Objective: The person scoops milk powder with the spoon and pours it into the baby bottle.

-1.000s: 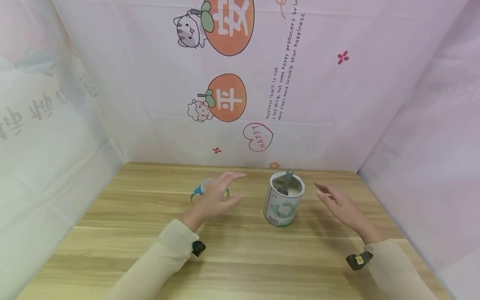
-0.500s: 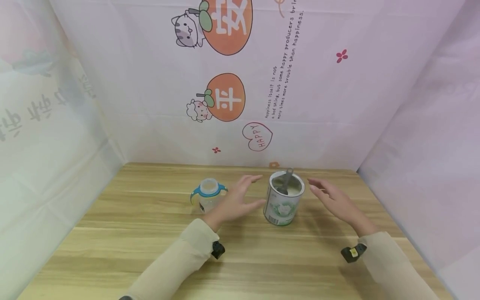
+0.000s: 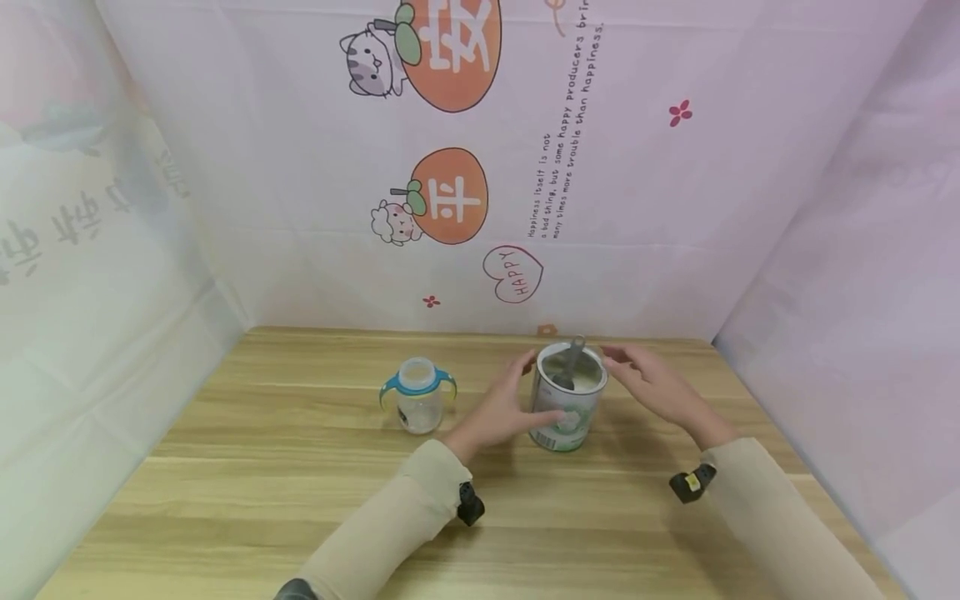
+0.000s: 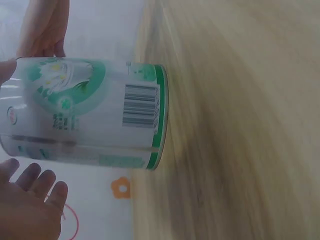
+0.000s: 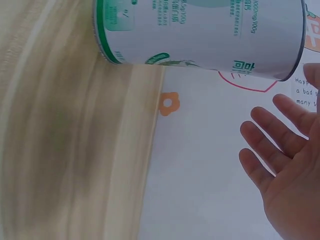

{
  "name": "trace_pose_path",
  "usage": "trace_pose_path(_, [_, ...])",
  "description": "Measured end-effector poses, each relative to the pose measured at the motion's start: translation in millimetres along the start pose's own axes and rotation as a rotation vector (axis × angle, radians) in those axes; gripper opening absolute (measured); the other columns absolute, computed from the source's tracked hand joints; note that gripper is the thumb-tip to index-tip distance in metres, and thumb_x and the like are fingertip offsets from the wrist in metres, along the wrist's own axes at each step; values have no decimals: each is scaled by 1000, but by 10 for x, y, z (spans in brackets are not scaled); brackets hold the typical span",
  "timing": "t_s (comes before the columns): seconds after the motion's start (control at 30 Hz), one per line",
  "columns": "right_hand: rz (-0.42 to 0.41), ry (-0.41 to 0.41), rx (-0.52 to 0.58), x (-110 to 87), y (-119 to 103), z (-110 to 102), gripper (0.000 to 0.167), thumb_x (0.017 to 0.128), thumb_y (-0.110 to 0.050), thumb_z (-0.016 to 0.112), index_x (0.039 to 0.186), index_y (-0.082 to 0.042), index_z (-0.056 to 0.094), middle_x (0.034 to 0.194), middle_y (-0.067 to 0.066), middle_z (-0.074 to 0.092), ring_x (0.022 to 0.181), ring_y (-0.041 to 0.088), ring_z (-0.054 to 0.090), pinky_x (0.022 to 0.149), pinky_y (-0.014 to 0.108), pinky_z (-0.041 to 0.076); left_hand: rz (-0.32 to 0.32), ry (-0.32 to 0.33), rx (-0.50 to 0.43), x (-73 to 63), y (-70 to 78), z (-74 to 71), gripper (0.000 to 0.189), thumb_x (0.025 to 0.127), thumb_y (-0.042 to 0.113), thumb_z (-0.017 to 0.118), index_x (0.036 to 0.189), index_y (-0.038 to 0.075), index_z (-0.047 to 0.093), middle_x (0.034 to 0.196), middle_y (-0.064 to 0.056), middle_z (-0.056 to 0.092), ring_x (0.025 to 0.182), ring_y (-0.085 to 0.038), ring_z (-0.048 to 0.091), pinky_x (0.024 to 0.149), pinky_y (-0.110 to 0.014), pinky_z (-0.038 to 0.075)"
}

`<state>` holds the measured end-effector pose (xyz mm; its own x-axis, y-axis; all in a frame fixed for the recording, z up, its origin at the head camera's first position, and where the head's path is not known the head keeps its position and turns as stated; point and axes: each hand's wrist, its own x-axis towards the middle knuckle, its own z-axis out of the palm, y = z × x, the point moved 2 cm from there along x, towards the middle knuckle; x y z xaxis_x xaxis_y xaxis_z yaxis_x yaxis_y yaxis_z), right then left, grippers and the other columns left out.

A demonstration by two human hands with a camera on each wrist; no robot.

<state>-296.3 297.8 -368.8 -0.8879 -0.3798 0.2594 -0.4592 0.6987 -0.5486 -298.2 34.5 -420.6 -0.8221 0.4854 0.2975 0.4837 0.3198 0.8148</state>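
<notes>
An uncovered white-and-green milk powder can (image 3: 587, 407) stands upright on the table, with a grey scoop (image 3: 576, 357) leaning inside it and pale powder visible. My left hand (image 3: 497, 414) is at its left side, thumb across the front and fingertips toward the back. In the left wrist view, a small gap shows between the left fingers (image 4: 42, 182) and the can. On the other side, my right hand (image 3: 663, 393) has its fingertips near the rim; whether they touch it I cannot tell. The right wrist view shows its fingers (image 5: 272, 137) spread and relaxed, apart from the can wall.
To the left of the can stands a clear baby bottle (image 3: 420, 410) without a lid, with a blue collar and two handles. The wooden table (image 3: 225, 467) meets printed white cloth walls (image 3: 622, 275) at the back and sides.
My left hand has moved right, away from in front of the baby bottle, to the can's left side. My right hand has come left toward the can. The can has stayed put.
</notes>
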Motion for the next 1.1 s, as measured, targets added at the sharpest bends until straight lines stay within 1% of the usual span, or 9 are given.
trace_pose_path(0.1, [-26, 2, -42, 78, -23, -23, 47, 107, -34, 50, 141, -2, 52, 134, 20, 59, 123, 39, 54, 98, 63, 42, 4, 11, -64, 56, -20, 82, 104, 78, 49, 85, 159, 26, 23, 155, 5, 32, 141, -15, 34, 113, -46, 32])
trace_pose_path(0.2, [-44, -2, -85, 186, -73, -36, 46, 105, -34, 53, 137, -1, 56, 131, 19, 62, 121, 39, 55, 97, 63, 43, -13, 24, -99, 104, -23, 117, 104, 77, 49, 86, 158, 29, 23, 151, 7, 35, 138, -12, 36, 112, -45, 34])
trace_pose_path(0.37, [-56, -25, -123, 346, -151, -55, 44, 103, -33, 58, 130, 1, 61, 129, 20, 62, 118, 40, 56, 97, 61, 45, -32, 18, -123, 166, 13, 147, 105, 75, 43, 89, 157, 25, 25, 144, 6, 42, 130, -10, 44, 107, -40, 39])
trace_pose_path(0.47, [-83, -24, -146, 435, -192, -59, 38, 101, -29, 62, 123, 1, 65, 123, 19, 65, 113, 39, 59, 95, 59, 48, -31, 14, -141, 206, 23, 165, 102, 75, 40, 90, 155, 26, 28, 143, 5, 44, 125, -9, 47, 105, -37, 42])
trace_pose_path(0.6, [-134, -4, -200, 539, -238, -52, 31, 97, -25, 68, 115, 0, 70, 112, 16, 68, 104, 34, 62, 90, 54, 51, -4, 14, -174, 253, 27, 180, 98, 75, 34, 91, 153, 23, 32, 141, 0, 48, 122, -12, 51, 101, -37, 45])
trace_pose_path(0.77, [-181, 24, -250, 583, -273, -55, 23, 93, -20, 74, 106, -2, 73, 100, 10, 70, 95, 29, 63, 84, 50, 53, 23, -8, -203, 296, 32, 199, 96, 76, 30, 90, 153, 22, 32, 139, 1, 51, 121, -13, 54, 100, -37, 46])
trace_pose_path(0.87, [-188, 28, -261, 580, -293, -62, 17, 90, -18, 78, 99, -4, 74, 94, 6, 69, 90, 25, 63, 81, 46, 54, 15, -14, -210, 307, 21, 208, 96, 77, 31, 90, 153, 22, 31, 138, 5, 51, 121, -12, 54, 100, -36, 46])
trace_pose_path(1.0, [-182, -1, -256, 568, -350, -79, 11, 87, -17, 80, 90, -10, 73, 84, -2, 67, 78, 16, 61, 71, 37, 54, -2, -19, -223, 314, -4, 211, 96, 76, 31, 90, 152, 24, 31, 137, 9, 50, 121, -12, 53, 100, -35, 46])
trace_pose_path(1.1, [-190, -55, -251, 539, -415, -86, 7, 89, -15, 78, 88, -11, 73, 79, -5, 66, 71, 11, 59, 64, 32, 53, -2, -26, -244, 255, 124, 152, 93, 79, 22, 88, 152, 18, 31, 137, 4, 51, 120, -16, 54, 97, -35, 47])
